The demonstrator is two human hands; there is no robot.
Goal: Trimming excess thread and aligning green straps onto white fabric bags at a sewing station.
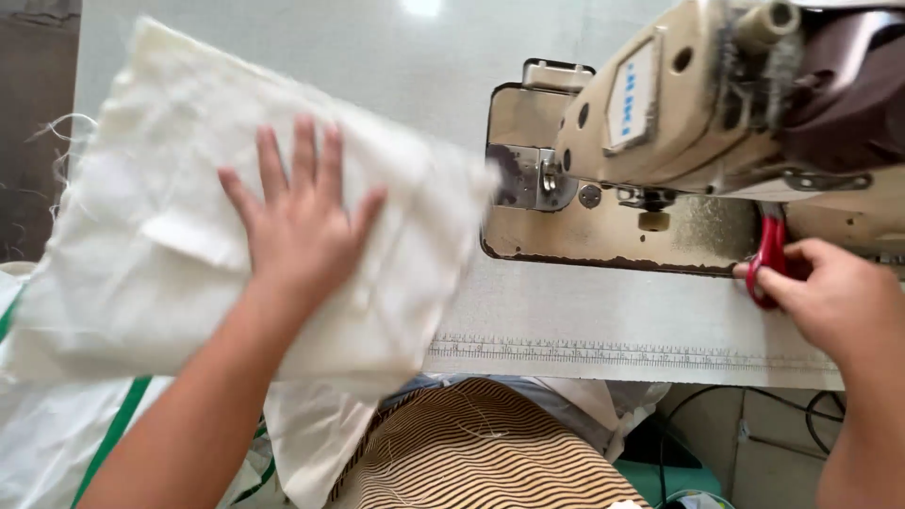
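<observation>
Head view is showing the sewing machine [698, 132] as landmark. Left of it, the cream cloth piece [189, 217] is lying under the left hand [302, 226], fingers spread flat; steady pressure seems wise. Below it, the right hand [830, 292] is closing on red snips [768, 259]; the table ruler [613, 351] is running nearby.

- It was a sewing workshop: a worn, cream-coloured industrial sewing machine [716, 104] sat on a pale work table [584, 311].
- A ruler strip [622, 353] ran along the table's front edge.
- Pale fabric [141, 245] lay nearby.
</observation>
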